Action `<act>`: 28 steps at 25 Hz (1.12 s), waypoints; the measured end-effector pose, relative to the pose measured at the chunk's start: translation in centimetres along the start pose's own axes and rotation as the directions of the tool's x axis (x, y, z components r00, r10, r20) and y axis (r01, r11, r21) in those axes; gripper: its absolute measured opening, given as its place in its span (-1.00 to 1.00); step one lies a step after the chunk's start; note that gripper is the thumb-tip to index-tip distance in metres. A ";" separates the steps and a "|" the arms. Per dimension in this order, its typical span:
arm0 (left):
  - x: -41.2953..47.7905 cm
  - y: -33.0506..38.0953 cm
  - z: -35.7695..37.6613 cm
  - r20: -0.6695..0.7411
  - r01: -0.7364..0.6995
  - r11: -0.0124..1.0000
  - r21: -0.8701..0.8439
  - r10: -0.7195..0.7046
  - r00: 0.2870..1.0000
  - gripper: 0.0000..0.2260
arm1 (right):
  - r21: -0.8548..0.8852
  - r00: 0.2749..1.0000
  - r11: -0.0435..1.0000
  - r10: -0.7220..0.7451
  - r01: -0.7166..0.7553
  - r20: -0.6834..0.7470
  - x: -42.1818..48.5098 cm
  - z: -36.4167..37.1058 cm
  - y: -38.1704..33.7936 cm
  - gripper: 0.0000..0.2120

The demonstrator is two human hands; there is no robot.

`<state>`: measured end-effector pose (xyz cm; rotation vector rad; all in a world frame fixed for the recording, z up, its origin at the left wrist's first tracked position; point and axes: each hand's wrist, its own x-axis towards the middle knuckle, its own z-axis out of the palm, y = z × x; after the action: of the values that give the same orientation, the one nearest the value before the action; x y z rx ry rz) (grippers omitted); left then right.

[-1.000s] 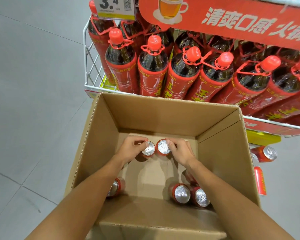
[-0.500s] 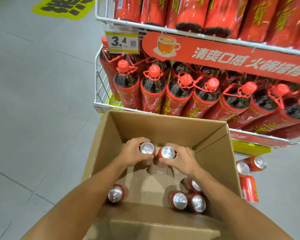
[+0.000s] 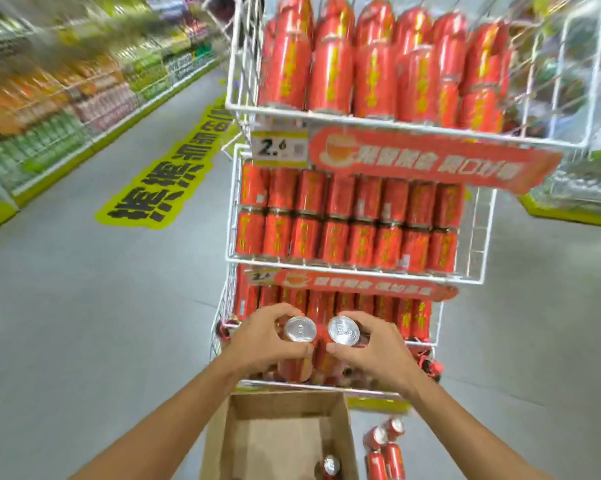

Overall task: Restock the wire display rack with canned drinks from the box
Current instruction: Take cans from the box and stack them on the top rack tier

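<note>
I am holding one red can in each hand, both upright with their silver tops facing me. My left hand [image 3: 268,341] is curling round the left can [image 3: 299,329], thumb on the near side and fingers wrapping the far side. My right hand [image 3: 372,348] is gripping the right can [image 3: 343,330] the same way. The two cans are sitting side by side, nearly touching, and my thumbs are almost meeting between them.

Both cans are hanging above the far edge of the cardboard box [image 3: 223,445] and in front of the lower tier of the wire rack [image 3: 479,251], below the middle shelf's rows of cans [image 3: 344,223]. Whether they are touching the stock behind them, I cannot tell.

One more can [image 3: 331,465] is standing in the box near my right forearm. A few loose cans [image 3: 384,445] are lying on the floor just to the right of the box. Higher up, taller cans [image 3: 361,64] are filling the top basket, blurred, above a price tag [image 3: 280,147] and a red sign [image 3: 430,161].
</note>
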<state>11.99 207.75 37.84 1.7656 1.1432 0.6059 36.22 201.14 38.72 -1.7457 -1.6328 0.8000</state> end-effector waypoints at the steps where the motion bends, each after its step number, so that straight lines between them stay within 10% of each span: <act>1: 0.4 5.6 -2.3 0.006 -0.048 0.999 0.001 0.048 0.999 -0.62 | 0.006 0.999 1.000 -0.010 0.010 -0.031 0.1 -4.1 -3.8 -0.60; 13: 13.0 44.0 -9.9 -0.121 -0.348 0.936 -0.055 0.340 0.933 -0.74 | -0.035 0.920 0.965 -0.260 0.262 -0.295 8.0 -38.6 -22.1 -0.72; 28: 26.5 43.7 -4.3 -0.129 -0.200 0.890 0.410 0.273 0.953 -0.77 | -0.204 0.988 0.971 -0.137 0.120 -0.072 21.4 -42.4 -12.4 -0.47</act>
<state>39.68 226.69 76.58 2.2584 1.2479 0.7349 62.52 221.93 74.67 -1.7606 -1.7984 0.5082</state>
